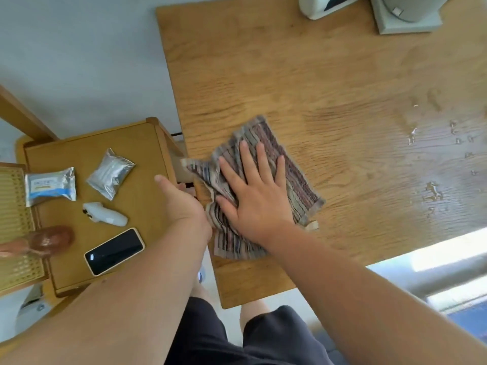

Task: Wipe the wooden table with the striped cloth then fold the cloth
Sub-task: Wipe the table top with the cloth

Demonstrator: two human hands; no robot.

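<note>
While the right hand (259, 196) presses flat and open on the striped cloth (266, 180), fingers spread and holding nothing, only pushing down, seems to be the wiping step in hand, not yet the folding. Lies at the left edge of the wooden surface (303, 75), near the middle of the frame, with one crumpled corner hanging past that edge. Left hand (181, 201) sits at this same edge, just beside the overhanging part; fingers curl under and are hidden, so cannot tell if its grip has closed on the cloth.

Long axis of the cloth runs diagonally, from the upper left down to the lower right of the frame, stripes going the same way; a small tag shows at the lower right corner.

Water drops (432, 191) at the right side of the frame are well apart from the cloth. Next move probably calls for sliding the cloth rightward over them, with the palm kept flat.
</note>
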